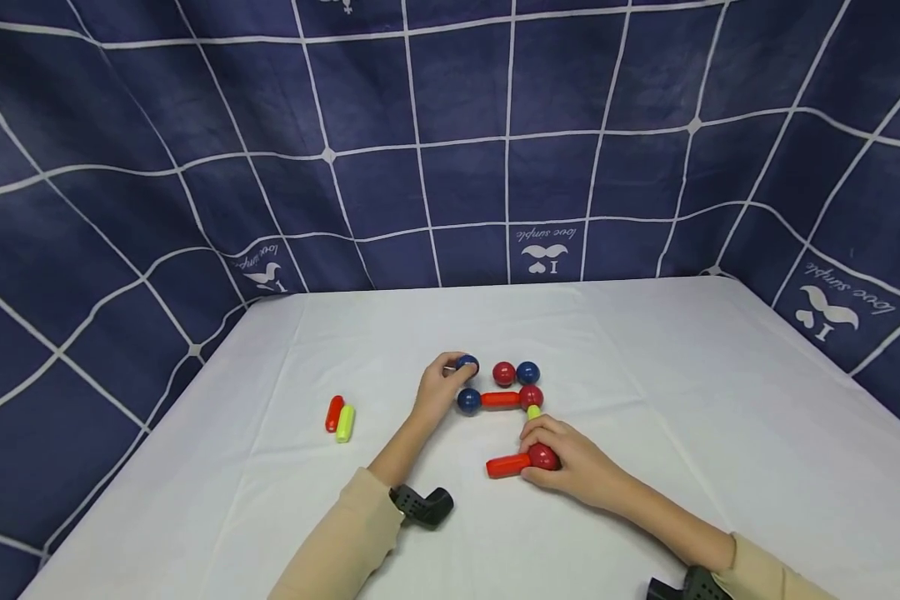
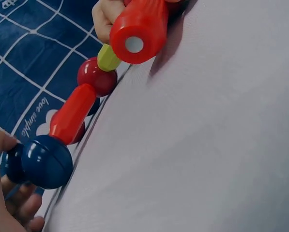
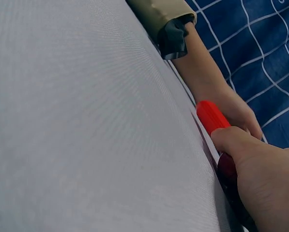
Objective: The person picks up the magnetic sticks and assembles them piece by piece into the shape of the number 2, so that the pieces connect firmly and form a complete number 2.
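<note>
My left hand (image 1: 442, 383) pinches a blue ball (image 1: 467, 362) between thumb and fingers. Close by lies another blue ball (image 1: 468, 401), joined to a red rod (image 1: 501, 401) whose other end meets a red ball (image 1: 531, 397). From that red ball a yellow-green rod (image 1: 534, 412) runs toward my right hand (image 1: 570, 462), which partly hides it. The right hand grips a nearer red ball (image 1: 544, 457), with a second red rod (image 1: 507, 466) sticking out to the left. In the left wrist view this rod's end (image 2: 134, 44) shows a silvery disc.
A loose red ball (image 1: 504, 373) and blue ball (image 1: 527, 372) sit side by side behind the joined pieces. Off to the left, a red rod (image 1: 334, 413) lies beside a yellow-green rod (image 1: 345, 423). A white cloth (image 1: 645, 375) covers the table, with a blue checked curtain (image 1: 457, 183) behind.
</note>
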The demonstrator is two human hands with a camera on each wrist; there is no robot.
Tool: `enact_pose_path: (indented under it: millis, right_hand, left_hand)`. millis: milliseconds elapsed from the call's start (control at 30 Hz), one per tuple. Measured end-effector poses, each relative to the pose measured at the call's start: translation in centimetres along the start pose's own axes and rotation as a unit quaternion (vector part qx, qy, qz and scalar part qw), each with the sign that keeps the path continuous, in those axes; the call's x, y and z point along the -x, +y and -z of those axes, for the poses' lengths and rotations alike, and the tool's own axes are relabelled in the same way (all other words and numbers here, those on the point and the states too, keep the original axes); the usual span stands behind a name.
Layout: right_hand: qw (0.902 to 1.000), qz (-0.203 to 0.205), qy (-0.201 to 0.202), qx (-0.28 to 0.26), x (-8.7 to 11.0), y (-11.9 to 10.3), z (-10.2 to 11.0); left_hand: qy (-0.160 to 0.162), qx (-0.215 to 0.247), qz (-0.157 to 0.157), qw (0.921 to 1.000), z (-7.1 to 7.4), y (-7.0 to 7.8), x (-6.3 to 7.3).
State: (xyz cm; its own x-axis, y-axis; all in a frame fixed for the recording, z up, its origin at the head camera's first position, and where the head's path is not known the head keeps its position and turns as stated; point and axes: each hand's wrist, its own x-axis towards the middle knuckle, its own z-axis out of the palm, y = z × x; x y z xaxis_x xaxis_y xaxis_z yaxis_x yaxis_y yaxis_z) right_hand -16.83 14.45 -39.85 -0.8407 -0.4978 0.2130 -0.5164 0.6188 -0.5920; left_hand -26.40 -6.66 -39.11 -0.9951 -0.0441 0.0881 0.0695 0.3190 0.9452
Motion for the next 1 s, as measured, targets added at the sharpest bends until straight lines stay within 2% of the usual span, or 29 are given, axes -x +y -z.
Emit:
enact_pose_path:
  millis: [100, 167, 233, 300, 400, 500, 600, 667, 733, 800, 900, 1000]
  right_hand:
    - [0.9998, 0.008, 0.019, -0.001, 0.2, 0.0, 0.0]
    - [0.9995, 0.015, 0.028, 0.0, 0.3, 0.0, 0.0]
    - [0.9995, 0.017, 0.028, 0.0, 0.3, 0.0, 0.0]
    - [0.9996, 0.015, 0.025, 0.0, 0.4, -0.1, 0.0]
    - [0.9998, 0.008, 0.02, -0.002, 0.3, -0.1, 0.0]
    - [0.9999, -0.002, 0.014, -0.003, 0.2, -0.1, 0.0]
    - [1.0, -0.006, 0.006, -0.005, 0.1, -0.1, 0.0]
    - [1.0, -0.003, 0.003, -0.008, 0.1, -0.1, -0.1]
    - [0.9999, 0.002, 0.002, -0.011, 0.0, 0.0, 0.0]
    - [0.9999, 0.006, 0.002, -0.012, 0.0, 0.0, 0.0]
    - [0.9999, 0.009, 0.003, -0.014, 0.0, 0.0, 0.1]
    - [0.9999, 0.01, 0.006, -0.009, 0.0, 0.0, 0.3]
  left_hand:
    - [0.057, 0.054, 0.004, 0.9969, -0.1, 0.2, 0.4]
    - [0.085, 0.081, -0.006, 0.993, -0.1, 0.2, 1.0]
    - [0.094, 0.09, -0.023, 0.9913, 0.0, 0.3, 2.0]
    - [0.08, 0.083, -0.043, 0.9924, 0.3, 0.6, 3.1]
    - [0.036, 0.049, -0.078, 0.9951, 0.9, 0.9, 4.8]
    - [-0.018, 0.019, -0.103, 0.9943, 1.8, 0.8, 6.1]
    - [-0.091, -0.006, -0.097, 0.9911, 2.7, 0.6, 7.1]
    - [-0.151, -0.022, -0.093, 0.9839, 3.4, 0.8, 7.7]
    - [-0.202, -0.041, -0.102, 0.9732, 4.0, 1.4, 8.4]
    - [-0.243, -0.06, -0.115, 0.9612, 4.2, 1.2, 8.4]
    - [-0.278, -0.091, -0.137, 0.9463, 4.2, 0.7, 8.1]
    - [-0.301, -0.113, -0.143, 0.936, 4.1, -0.1, 7.5]
